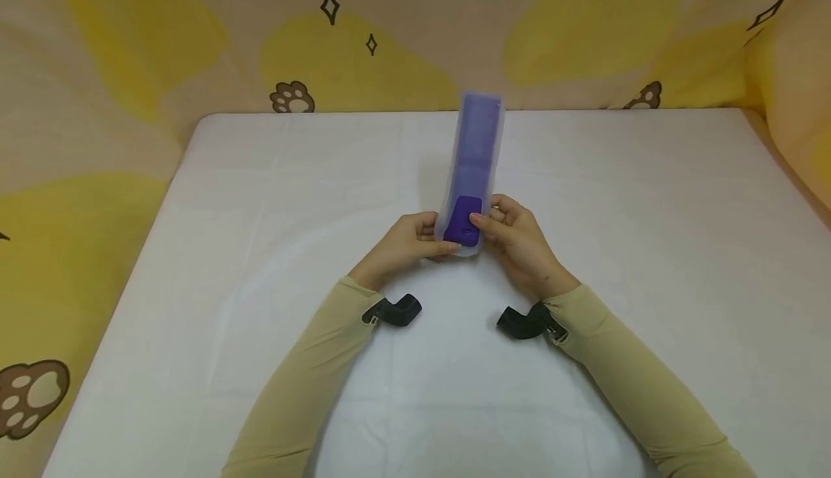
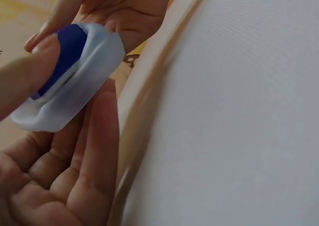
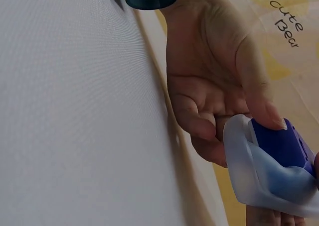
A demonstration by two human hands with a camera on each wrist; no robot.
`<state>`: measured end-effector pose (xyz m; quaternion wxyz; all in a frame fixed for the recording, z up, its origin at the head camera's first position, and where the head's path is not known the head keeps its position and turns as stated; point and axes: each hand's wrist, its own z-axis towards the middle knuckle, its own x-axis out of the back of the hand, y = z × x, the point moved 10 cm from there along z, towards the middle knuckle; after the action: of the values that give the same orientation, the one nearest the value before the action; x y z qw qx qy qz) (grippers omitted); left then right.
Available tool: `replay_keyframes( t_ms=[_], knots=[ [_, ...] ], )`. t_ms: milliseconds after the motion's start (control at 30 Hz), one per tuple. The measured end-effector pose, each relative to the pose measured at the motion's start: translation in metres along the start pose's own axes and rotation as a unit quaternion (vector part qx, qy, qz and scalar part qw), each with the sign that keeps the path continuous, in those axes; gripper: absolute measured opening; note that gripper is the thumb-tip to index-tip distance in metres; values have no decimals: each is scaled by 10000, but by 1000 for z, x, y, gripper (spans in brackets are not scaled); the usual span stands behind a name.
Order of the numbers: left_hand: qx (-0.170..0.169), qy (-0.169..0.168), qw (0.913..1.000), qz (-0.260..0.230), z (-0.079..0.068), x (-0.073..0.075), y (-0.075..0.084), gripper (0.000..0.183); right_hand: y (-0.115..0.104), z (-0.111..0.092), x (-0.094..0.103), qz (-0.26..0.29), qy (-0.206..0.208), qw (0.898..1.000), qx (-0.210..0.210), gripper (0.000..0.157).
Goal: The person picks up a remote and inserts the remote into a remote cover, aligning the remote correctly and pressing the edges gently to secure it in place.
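Note:
A long, narrow, translucent plastic case with a dark purple piece at its near end is held up over the white table. My left hand grips its lower left edge, thumb across the near end and fingers behind. On the other side my right hand pinches the case, its thumb on the purple piece and its fingers curled at the edge. The left wrist view shows the near end of the case close up between both hands. What the case holds, if anything, cannot be made out.
A white cloth covers the table. Behind it hangs a yellow and beige patterned curtain. Black wrist camera mounts jut inward from both sleeves, below the hands.

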<state>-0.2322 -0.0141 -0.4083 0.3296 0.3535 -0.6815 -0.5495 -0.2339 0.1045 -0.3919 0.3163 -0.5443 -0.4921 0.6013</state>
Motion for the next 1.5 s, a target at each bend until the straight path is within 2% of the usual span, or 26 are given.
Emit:
replay_keyframes(
  t_ms=[133, 467, 767, 867, 1033, 1233, 1500],
  knots=[
    [-140, 321, 9991, 220, 1, 3, 3, 38, 0, 0, 0, 14, -30, 10000, 48, 21],
    [-231, 467, 9968, 612, 1, 4, 7, 40, 2, -1, -3, -42, -158, 9999, 55, 32],
    [-175, 457, 9973, 540, 0, 5, 6, 37, 6, -1, 0, 411, 99, 9991, -17, 27],
    [-193, 598, 9969, 481, 1, 9, 6, 33, 7, -1, 2, 513, 178, 9985, -17, 28],
    [-520, 1072, 9928, 149, -3, 20, 13, 34, 6, -1, 4, 829, 291, 9961, -43, 28],
    [-1019, 1137, 9875, 392, -5, 22, 22, 22, 5, -1, 5, 1155, 352, 9927, -45, 28],
    [-922, 1240, 9868, 482, -5, 25, 19, 16, 6, -1, 7, 1363, 449, 9896, -107, 25]
  ],
)
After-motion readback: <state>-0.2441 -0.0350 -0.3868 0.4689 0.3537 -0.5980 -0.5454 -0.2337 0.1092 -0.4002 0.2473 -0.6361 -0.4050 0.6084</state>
